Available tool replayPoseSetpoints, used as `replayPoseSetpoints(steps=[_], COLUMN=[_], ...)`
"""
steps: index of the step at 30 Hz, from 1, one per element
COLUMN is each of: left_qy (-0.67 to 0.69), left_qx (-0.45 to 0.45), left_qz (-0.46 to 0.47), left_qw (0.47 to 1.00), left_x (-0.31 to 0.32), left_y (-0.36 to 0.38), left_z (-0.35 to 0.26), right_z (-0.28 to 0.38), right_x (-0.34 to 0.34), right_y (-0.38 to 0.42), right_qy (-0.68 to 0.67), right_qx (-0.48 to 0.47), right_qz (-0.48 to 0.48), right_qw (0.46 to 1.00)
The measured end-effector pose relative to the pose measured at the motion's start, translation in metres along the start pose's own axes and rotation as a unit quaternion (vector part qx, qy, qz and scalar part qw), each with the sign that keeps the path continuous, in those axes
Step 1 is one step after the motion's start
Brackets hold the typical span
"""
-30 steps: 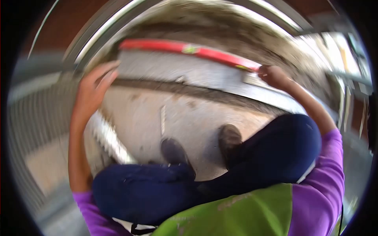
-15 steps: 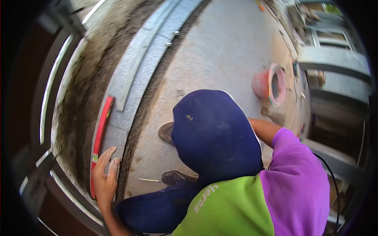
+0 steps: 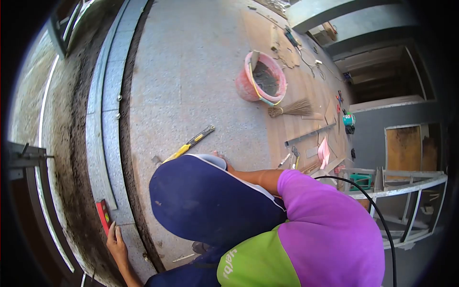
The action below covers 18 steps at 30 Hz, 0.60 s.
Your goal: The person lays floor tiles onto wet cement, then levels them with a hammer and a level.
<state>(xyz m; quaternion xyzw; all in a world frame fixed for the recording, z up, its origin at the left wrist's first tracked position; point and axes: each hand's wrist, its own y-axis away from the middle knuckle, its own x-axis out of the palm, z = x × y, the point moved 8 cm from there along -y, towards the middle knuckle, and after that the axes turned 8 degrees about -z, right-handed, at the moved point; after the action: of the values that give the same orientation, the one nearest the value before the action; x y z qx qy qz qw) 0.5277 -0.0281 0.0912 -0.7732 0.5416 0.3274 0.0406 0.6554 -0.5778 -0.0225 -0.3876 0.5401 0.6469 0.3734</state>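
Note:
My left hand (image 3: 116, 243) is at the lower left, its fingers closed at the edge of a red spirit level (image 3: 103, 216). The level's upper end, with a yellow-green vial, shows beside the grey tile strip (image 3: 125, 210); its lower part is hidden by my hand and forearm. My right hand (image 3: 218, 156) is mostly hidden behind my navy-clad knee, and its grip does not show. Just beyond that knee, a hammer (image 3: 184, 148) with a yellow and black handle lies on the speckled floor.
A long batten (image 3: 98, 138) lies along the tiles, with a dirt trench (image 3: 79, 129) at left. Farther right are a pink bucket (image 3: 245, 85) of grey mix, a straw brush (image 3: 291, 109), a dark metal bar (image 3: 311, 134) and a metal frame (image 3: 406, 191). A black cable (image 3: 377, 215) curves past my shoulder.
My view has swung to the right, bringing the hammer and brush into sight. My left hand has gone from spread fingers over the level to closed fingers at it.

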Motion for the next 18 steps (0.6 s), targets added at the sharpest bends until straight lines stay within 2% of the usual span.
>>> replayPoseSetpoints(steps=[1, 4, 8, 10, 12, 13, 16, 18], left_qy=[-0.003, -0.01, -0.026, -0.052, -0.07, -0.059, -0.045, -0.042], left_qx=[-0.005, -0.006, -0.013, 0.025, 0.046, 0.026, -0.034, -0.078], left_qz=[0.005, -0.001, -0.011, -0.022, -0.033, -0.038, -0.063, -0.096], left_qw=[1.0, 1.0, 1.0, 0.998, 0.996, 0.997, 0.996, 0.991], left_x=[0.002, 0.002, 0.003, 0.003, -0.003, -0.005, -0.023, -0.039], left_y=[0.001, 0.001, 0.002, 0.006, 0.012, 0.015, 0.037, 0.059], left_z=[0.003, 0.018, 0.029, 0.02, 0.013, 0.026, 0.047, 0.044], right_z=[0.001, -0.003, -0.005, 0.003, 0.004, 0.002, 0.002, 0.011], right_x=[0.011, 0.029, 0.032, -0.005, -0.003, 0.016, -0.005, -0.007], right_y=[-0.003, -0.01, -0.01, 0.001, 0.0, -0.003, 0.011, 0.008], right_qy=[0.048, 0.112, 0.106, 0.022, 0.057, 0.135, -0.044, 0.075], right_qx=[-0.019, -0.034, -0.046, -0.019, -0.042, -0.077, -0.055, -0.066], right_qz=[0.034, 0.012, -0.025, -0.015, -0.033, -0.058, -0.065, -0.002], right_qw=[0.998, 0.993, 0.993, 0.999, 0.997, 0.986, 0.995, 0.995])
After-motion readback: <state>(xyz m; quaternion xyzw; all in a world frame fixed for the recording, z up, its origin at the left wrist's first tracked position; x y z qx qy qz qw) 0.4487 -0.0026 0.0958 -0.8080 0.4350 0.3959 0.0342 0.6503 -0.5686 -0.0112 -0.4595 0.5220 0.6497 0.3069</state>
